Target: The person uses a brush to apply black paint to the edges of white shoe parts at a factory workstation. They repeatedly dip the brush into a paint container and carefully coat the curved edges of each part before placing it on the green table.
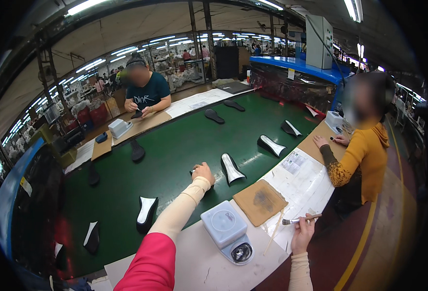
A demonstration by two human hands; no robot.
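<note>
The green belt (175, 140) looks smooth and faintly glossy, the container (223, 224) smooth plastic, the brush handle (314, 217) wood-like.

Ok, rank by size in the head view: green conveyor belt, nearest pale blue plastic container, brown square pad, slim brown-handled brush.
1. Belt
2. Container and pad: too alike to rank
3. Brush

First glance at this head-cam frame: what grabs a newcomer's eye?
The broad green belt across the middle, with dark shoe parts spaced along it, those on the near side showing bright white faces. Next, the vivid pink sleeve at the lower edge, its arm leading to the left hand out over the belt. Lower right, the right hand holds a brush.
</note>
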